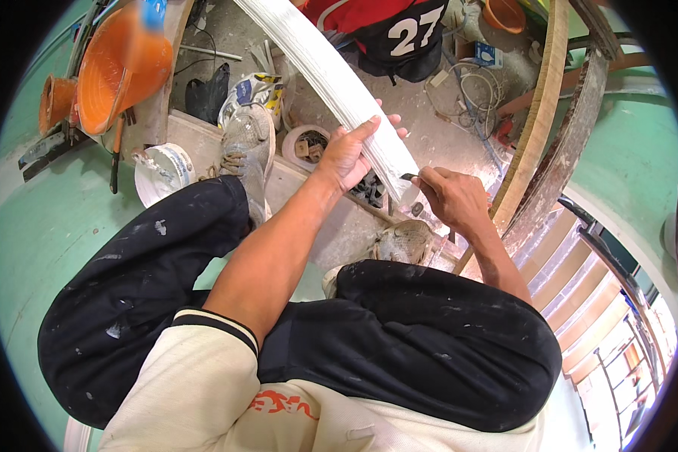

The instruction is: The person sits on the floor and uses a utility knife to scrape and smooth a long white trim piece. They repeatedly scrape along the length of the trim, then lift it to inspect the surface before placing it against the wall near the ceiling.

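Note:
A long white ribbed strip (331, 83) runs diagonally from the top down to the middle of the view. My left hand (358, 147) grips it near its lower end, thumb over the top and fingertips showing past the far side. Just right of that end, my right hand (448, 196) has its fingers closed on a small dark flat tool (408, 177), whose tip touches or lies just over the strip's end. My two shoes, dusty and pale, stand beneath, and my knees are bent in dark, paint-flecked trousers.
Orange basins (102, 83) and a white bucket (160, 172) are at the left. A red-black bag (399, 45), a round container of scraps (309, 143) and coiled cables (471, 98) lie ahead. Curved timber (539, 120) rises at the right, with steps (569, 279) descending below it.

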A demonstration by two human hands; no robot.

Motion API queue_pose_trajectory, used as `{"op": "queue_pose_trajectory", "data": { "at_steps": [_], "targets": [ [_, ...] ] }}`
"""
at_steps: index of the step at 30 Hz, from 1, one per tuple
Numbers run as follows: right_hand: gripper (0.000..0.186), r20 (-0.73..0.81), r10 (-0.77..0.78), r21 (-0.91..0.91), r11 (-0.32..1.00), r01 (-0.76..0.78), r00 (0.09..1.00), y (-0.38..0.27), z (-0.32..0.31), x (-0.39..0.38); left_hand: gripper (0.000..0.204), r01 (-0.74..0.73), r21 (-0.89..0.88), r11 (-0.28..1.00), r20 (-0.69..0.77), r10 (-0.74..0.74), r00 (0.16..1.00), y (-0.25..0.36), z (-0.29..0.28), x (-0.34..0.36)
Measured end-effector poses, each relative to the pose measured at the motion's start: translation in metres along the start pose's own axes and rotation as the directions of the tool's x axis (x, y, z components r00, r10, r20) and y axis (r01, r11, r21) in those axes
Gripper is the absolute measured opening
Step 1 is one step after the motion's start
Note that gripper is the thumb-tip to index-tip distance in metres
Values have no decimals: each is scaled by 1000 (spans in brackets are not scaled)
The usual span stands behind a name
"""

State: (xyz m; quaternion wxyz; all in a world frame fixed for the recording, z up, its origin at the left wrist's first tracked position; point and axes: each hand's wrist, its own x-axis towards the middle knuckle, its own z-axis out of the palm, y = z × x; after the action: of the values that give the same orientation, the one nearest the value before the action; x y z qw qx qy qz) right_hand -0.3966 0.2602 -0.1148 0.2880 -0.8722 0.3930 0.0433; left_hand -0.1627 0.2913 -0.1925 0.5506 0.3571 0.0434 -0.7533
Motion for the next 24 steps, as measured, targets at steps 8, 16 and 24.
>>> {"op": "queue_pose_trajectory", "data": {
  "at_steps": [8, 16, 24],
  "targets": [
    [24, -2, -5, 26, 1000, 5, 1000, 3, 5, 4, 61, 17, -2, 1000, -10, -17, 1000, -1, 0, -2],
    [24, -21, -13, -8, 1000, 13, 1000, -3, -1, 18, 59, 15, 2, 1000, -1, -15, 1000, -4, 0, -3],
    [26, 34, 31, 53, 998, -33, 999, 9, 6, 2, 59, 7, -5, 1000, -8, -7, 1000, -5, -5, -3]
  ]
}}
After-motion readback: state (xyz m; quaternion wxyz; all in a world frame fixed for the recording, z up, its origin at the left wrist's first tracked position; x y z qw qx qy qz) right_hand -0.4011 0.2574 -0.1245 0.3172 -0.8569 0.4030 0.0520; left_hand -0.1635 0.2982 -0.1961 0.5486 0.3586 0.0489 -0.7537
